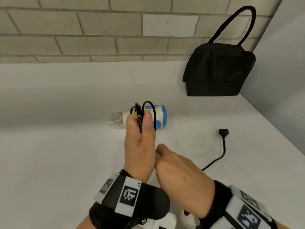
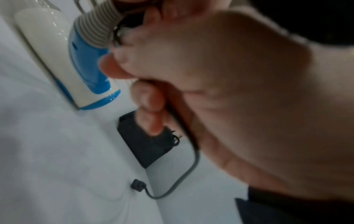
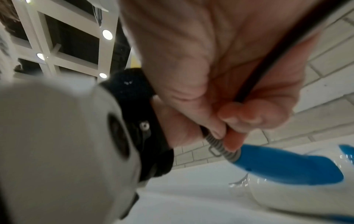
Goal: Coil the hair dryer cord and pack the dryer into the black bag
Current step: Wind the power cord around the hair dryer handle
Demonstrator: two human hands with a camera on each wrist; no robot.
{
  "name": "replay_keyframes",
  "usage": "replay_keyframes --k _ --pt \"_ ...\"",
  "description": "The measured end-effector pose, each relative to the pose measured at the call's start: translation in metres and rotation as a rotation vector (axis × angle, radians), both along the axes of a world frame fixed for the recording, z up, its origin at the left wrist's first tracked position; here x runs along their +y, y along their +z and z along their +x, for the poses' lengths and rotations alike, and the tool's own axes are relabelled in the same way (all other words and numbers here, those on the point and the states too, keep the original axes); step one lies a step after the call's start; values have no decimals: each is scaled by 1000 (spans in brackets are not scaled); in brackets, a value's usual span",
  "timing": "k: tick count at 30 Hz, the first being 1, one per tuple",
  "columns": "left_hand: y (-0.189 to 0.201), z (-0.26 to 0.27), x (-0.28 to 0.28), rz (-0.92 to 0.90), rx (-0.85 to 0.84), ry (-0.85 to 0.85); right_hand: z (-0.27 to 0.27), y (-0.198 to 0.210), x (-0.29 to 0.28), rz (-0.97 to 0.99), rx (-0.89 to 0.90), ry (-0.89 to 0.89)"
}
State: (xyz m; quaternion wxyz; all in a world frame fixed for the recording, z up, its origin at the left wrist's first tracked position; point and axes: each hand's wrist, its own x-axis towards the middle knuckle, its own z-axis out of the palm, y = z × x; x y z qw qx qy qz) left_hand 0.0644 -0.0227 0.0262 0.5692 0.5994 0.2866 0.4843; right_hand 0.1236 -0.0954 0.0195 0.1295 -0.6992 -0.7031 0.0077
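The white and blue hair dryer lies on its side on the white table, its clear nozzle pointing left. My left hand is raised in front of it and grips several loops of the black cord between thumb and fingers. My right hand sits just below and to the right, fingers curled under. In the right wrist view those fingers pinch the cord by the grey strain relief at the blue handle. Slack cord trails right to the plug. The black bag stands upright at the back right.
A grey brick wall runs behind the table, and a plain white wall closes the right side next to the bag. The bag's handle stands up against that corner. In the left wrist view the plug lies below the bag.
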Motion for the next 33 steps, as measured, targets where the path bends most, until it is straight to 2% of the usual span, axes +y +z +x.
replay_keyframes --k 2,6,9,15,18,22,25,28,31,33 --pt "-2 -1 0 42 33 -59 5 4 -1 -95 37 30" --pt "-5 -5 0 50 127 -239 14 8 -11 34 92 111" --pt "-8 -9 -1 33 224 -370 20 20 -15 112 110 67" --pt "-5 -12 -6 113 329 -425 35 30 -5 229 207 76" --pt "-5 -14 -5 75 311 -422 47 32 -2 172 335 106" --pt "-12 -15 -5 57 310 -467 61 31 6 16 356 192" --pt "-12 -17 -8 -21 302 -556 67 32 13 -183 500 166" --pt "-14 -19 -4 -83 302 -510 76 28 19 -340 596 129" --pt "-17 -22 4 -169 258 -482 82 16 24 -315 653 101" --pt "-17 -21 4 -292 138 -510 83 8 28 -207 763 58"
